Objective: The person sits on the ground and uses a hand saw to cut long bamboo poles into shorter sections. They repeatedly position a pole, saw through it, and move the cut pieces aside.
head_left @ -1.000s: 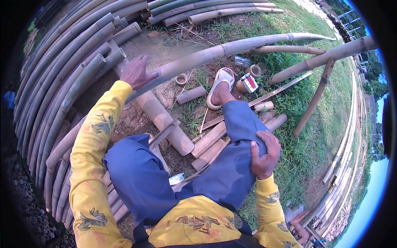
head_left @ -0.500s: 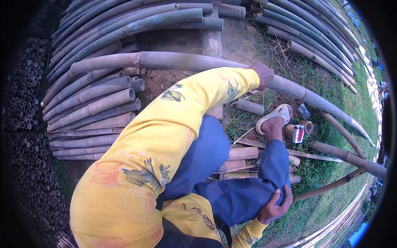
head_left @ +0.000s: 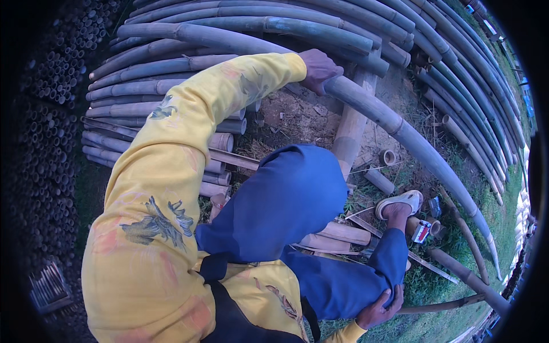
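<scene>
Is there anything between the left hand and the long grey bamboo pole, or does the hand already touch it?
Nothing visible stands between them. The left hand already rests on the long grey bamboo pole, fingers curled over its top, above the upright wooden post.

The left hand (head_left: 317,68) rests on the long bamboo pole (head_left: 412,143), which lies across an upright post (head_left: 351,131). Stacked poles (head_left: 171,103) lie left of that post; short cut pieces (head_left: 337,234) lie on the ground below it, near the sandalled foot (head_left: 400,203).

Bare dirt (head_left: 297,117) between stacked poles (head_left: 171,103)
</scene>
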The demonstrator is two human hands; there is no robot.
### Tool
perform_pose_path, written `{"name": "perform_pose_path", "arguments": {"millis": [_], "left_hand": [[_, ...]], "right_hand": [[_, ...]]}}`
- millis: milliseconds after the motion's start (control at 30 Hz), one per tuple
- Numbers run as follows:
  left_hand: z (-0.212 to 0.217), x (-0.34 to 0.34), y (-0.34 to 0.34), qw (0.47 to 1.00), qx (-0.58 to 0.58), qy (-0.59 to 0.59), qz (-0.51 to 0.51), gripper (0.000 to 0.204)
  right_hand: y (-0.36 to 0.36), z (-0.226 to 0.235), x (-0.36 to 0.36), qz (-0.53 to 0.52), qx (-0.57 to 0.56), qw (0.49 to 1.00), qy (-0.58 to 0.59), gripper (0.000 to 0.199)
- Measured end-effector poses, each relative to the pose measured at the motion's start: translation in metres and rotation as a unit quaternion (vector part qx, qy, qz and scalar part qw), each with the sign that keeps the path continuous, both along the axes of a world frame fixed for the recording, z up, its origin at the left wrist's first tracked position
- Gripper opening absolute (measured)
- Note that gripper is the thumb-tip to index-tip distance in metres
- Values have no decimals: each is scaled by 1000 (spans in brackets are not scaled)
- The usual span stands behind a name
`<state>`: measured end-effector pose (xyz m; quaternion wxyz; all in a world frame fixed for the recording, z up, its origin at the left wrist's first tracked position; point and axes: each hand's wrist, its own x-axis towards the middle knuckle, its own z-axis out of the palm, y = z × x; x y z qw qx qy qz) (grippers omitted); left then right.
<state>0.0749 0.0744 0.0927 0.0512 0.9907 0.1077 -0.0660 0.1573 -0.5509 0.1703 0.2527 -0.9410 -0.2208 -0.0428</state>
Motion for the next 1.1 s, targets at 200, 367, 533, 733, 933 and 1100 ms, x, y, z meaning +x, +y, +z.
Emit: {"name": "perform_pose_path", "arguments": {"millis": [200,367,533,733,933,1100], "left_hand": [[24,-199,84,986,97,69,114,56],[24,-307,111,944,174,143,241,67],[-9,-363,121,881,268,155,359,58],[-16,-353,75,895,200,-98,388,51],[-60,-354,-95,784,69,-253,563,65],[-116,-399,-165,453,-60,-295,839,83]], "right_hand": [[15,11,18,46,-84,995,-21,38],[54,29,39,78,-93,986,114,40],[151,0,44,386,-114,915,35,41],[262,-89,36,556,-79,826,43,47],[262,-105,30,618,-72,783,-10,50],[239,-116,25,602,-71,794,35,51]]}}
